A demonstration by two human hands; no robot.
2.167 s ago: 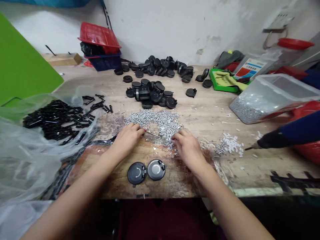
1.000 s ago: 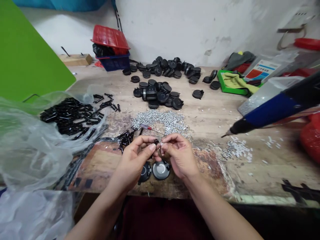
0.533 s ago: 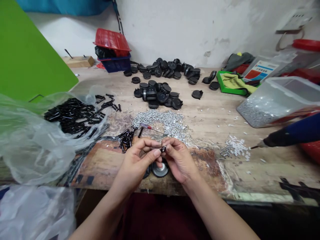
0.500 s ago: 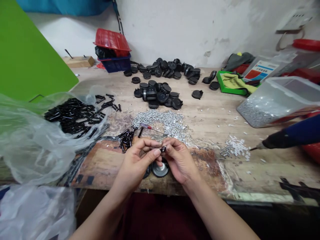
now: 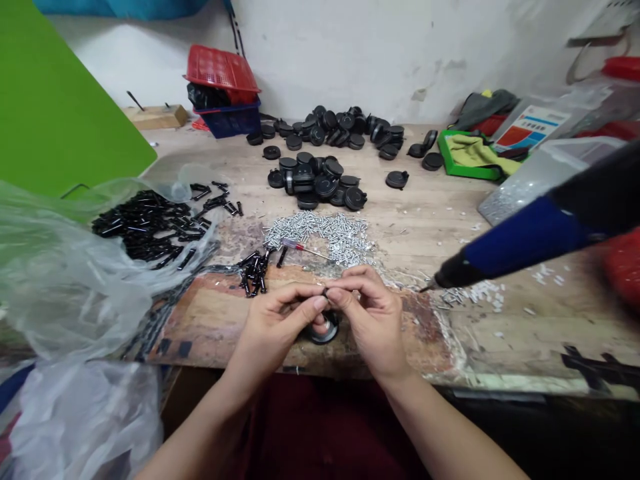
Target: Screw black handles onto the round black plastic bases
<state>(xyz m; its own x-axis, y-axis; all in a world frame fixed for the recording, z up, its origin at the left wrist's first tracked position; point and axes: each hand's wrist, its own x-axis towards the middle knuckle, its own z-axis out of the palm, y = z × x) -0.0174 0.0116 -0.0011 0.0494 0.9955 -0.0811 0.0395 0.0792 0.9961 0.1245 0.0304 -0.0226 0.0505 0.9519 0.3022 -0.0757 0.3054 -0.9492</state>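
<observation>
My left hand point(image 5: 277, 327) and my right hand point(image 5: 375, 323) meet above the front of the workbench, thumbs and index fingers pinched on one small black part point(image 5: 325, 292). Most of that part is covered by my fingertips, so its shape is unclear. Beneath them a round black piece with a grey inside point(image 5: 324, 335) lies on the board, partly hidden by my fingers. A small pile of black pins point(image 5: 255, 270) is left of my left hand. Just beyond my fingers lie a screwdriver point(image 5: 311, 252) and many silver screws point(image 5: 320, 229).
A blue power screwdriver point(image 5: 520, 237) hangs at right, its tip near my right hand. Small white pieces point(image 5: 483, 293) lie below it. Round black parts point(image 5: 325, 183) are heaped further back. On the left sits a plastic bag point(image 5: 100, 293) with more black pins point(image 5: 150, 227).
The power screwdriver has swung left, closer to my right hand. My fingers have closed further over the small black part, and my right hand has turned slightly.
</observation>
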